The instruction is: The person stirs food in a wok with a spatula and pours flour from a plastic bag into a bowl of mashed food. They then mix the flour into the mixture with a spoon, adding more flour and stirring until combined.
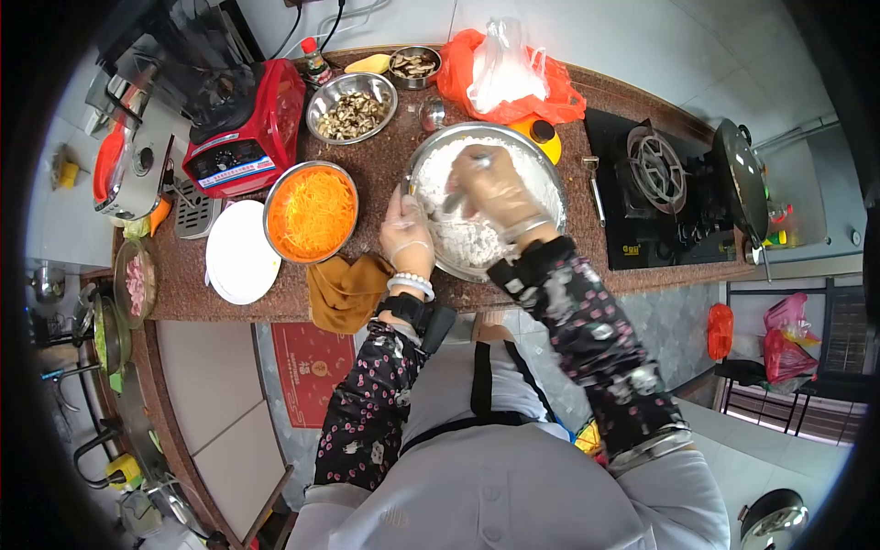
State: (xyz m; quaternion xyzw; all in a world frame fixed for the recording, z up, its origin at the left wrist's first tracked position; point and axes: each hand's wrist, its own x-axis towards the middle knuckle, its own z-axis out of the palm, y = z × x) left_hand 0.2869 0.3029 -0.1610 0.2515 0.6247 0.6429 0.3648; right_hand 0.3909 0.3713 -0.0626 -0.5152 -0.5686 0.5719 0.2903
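A wide metal bowl (557, 188) of white flour (472, 238) sits on the counter before me, the flour partly clumped. My left hand (405, 229), in a clear plastic glove, grips the bowl's left rim. Over the flour, inside the bowl, is my right hand (490, 188), also gloved, its fingers curled closed. Something slim and greyish shows at those fingers, too blurred to name. Left of the bowl stands a metal bowl of shredded carrot (313, 213), with a brown cloth (346, 291) below it by my left wrist.
Behind are a bowl of chopped mushrooms (353, 115), a small bowl of dark slices (414, 66) and a red plastic bag (467, 69). A white plate (243, 252) and red blender (266, 128) stand left. On the right are a gas stove (655, 174) and a wok (738, 179).
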